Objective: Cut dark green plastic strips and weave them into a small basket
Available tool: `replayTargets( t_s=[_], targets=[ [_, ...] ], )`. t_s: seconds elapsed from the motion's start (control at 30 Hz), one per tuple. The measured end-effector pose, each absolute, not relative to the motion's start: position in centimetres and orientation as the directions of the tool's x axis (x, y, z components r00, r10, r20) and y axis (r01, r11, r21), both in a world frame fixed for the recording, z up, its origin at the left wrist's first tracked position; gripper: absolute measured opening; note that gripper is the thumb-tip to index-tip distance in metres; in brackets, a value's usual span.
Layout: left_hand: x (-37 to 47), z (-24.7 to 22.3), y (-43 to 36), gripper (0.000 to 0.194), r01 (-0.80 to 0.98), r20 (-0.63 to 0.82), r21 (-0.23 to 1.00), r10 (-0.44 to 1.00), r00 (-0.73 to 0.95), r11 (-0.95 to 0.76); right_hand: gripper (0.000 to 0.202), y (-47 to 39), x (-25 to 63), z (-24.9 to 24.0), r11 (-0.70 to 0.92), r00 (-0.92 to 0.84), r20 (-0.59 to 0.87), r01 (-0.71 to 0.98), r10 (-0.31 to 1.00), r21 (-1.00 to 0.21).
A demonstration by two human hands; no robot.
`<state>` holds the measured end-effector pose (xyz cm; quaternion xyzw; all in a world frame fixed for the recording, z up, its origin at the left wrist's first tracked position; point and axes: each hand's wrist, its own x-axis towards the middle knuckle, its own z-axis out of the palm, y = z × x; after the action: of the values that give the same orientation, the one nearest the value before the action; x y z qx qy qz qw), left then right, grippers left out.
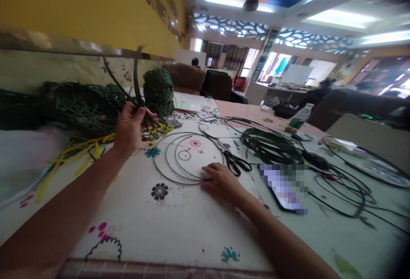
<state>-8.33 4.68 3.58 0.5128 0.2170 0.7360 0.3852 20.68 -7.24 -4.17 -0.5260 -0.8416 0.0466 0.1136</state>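
On the flowered tabletop [185,232], the right hand [222,181] rests at the near edge of the thin loops [167,156] — whether its fingers grip them I cannot tell. Farther off, well apart from it, the left hand [131,127] is closed on green strips [137,80] standing upright. The loops could spring or tangle if lifted carelessly, since they overlap and the scissors [229,157] lie just beside them; the strips could splay if the left fingers loosened. Counted near to far: one phone [278,187], three loops visible, one pair of scissors, two strips rising above the left hand, one large green coil [272,146], one bottle [299,117].
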Motion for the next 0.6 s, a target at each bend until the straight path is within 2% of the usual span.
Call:
replayTargets(
  t_s=[0.13,0.23,0.4,0.5,0.6],
  targets=[
    [-7.6,5.0,2.6,0.029,-0.515,0.631,0.627,0.769,-0.105,-0.584,0.008,-7.3,19.7,-4.3,0.429,-0.426,0.063,0.902,0.903,-0.057],
    [-7.6,5.3,2.2,0.023,-0.619,0.61,0.602,0.791,-0.051,-0.504,0.01,-7.3,20.0,-3.9,0.428,-0.427,0.056,0.903,0.903,-0.02],
    [-8.1,4.5,2.9,0.012,-0.743,0.448,0.614,0.893,0.051,-0.266,0.016,-7.3,21.9,-2.9,0.327,-0.326,0.105,0.945,0.94,0.005],
    [-8.4,3.6,3.8,0.013,-0.785,0.313,0.601,0.948,0.057,-0.152,0.017,-7.2,22.8,-2.5,0.294,-0.295,0.114,0.955,0.949,0.03],
    [-8.8,3.1,4.3,0.02,-0.809,0.238,0.578,0.97,0.049,-0.101,0.021,-7.1,23.3,-2.3,0.265,-0.271,0.111,0.962,0.956,0.067]
  ],
)
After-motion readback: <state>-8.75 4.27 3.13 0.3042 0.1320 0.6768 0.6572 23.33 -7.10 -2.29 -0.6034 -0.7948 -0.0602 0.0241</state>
